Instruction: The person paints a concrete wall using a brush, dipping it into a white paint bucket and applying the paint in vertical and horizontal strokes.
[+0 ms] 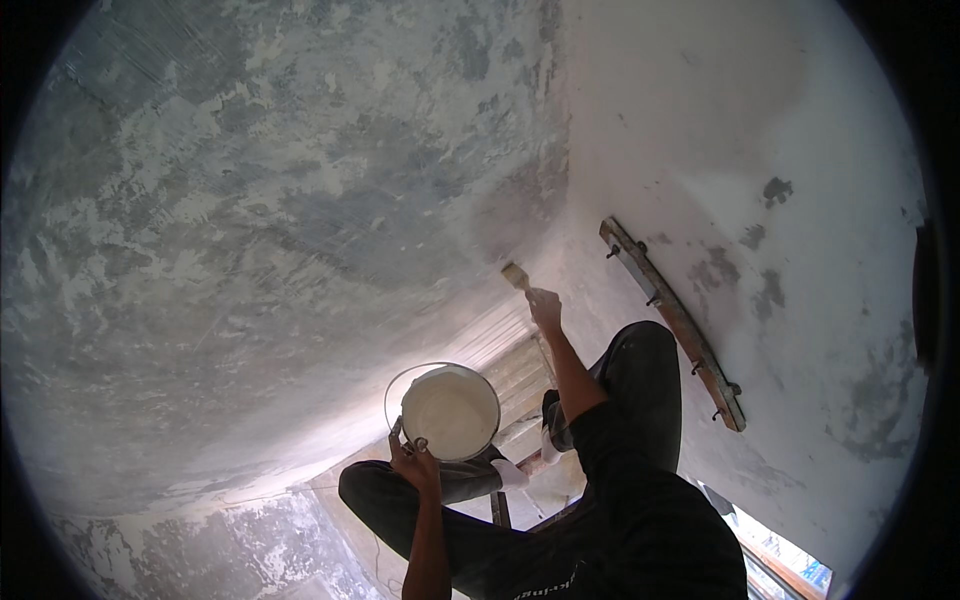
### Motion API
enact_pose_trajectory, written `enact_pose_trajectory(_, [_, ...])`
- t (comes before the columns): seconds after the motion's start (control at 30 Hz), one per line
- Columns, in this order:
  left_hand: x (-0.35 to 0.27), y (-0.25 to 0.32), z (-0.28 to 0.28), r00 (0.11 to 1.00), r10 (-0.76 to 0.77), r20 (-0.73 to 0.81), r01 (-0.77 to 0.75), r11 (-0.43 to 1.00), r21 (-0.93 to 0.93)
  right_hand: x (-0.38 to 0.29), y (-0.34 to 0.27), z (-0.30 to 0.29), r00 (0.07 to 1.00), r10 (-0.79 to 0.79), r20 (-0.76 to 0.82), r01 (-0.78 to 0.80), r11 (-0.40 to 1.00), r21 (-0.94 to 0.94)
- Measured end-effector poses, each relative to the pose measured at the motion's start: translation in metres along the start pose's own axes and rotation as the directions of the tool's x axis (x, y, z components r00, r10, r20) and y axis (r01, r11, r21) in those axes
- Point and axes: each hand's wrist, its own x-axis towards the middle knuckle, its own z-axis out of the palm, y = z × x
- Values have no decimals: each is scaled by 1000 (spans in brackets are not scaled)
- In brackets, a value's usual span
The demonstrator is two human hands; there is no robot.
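Observation:
My right hand (pixel 545 307) grips the handle of a flat paintbrush (pixel 516 275). The brush's bristles are at the lower part of the patchy grey and white wall (pixel 300 187), near the corner; whether they touch it I cannot tell. My left hand (pixel 415 457) holds the rim of a round bucket (pixel 450 412) at its lower left side. Pale, cream-white paint or a similar coating fills much of the bucket, and its thin wire handle loops out on the left. The bucket is above my bent left leg.
A wooden coat rack (pixel 675 311) with several metal hooks is fixed to the right wall (pixel 750 112). Below me are wooden slats or rungs (pixel 525 382) and a dark frame bar (pixel 500 510). A window opening (pixel 780 551) shows at the lower right. A thin cord lies at the lower left.

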Motion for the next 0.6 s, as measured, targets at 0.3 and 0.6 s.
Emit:
enact_pose_trajectory(0.3, [-2, -6, -8, 998, -52, 47, 49, 997, 63, -4, -170, -65, 952, 146, 268, -290, 710, 642])
enact_pose_trajectory(0.6, [0, -4, -3, 997, -83, -4, 83, 994, 72, -9, -145, -55, 933, 146, 329, -345, 631, 695])
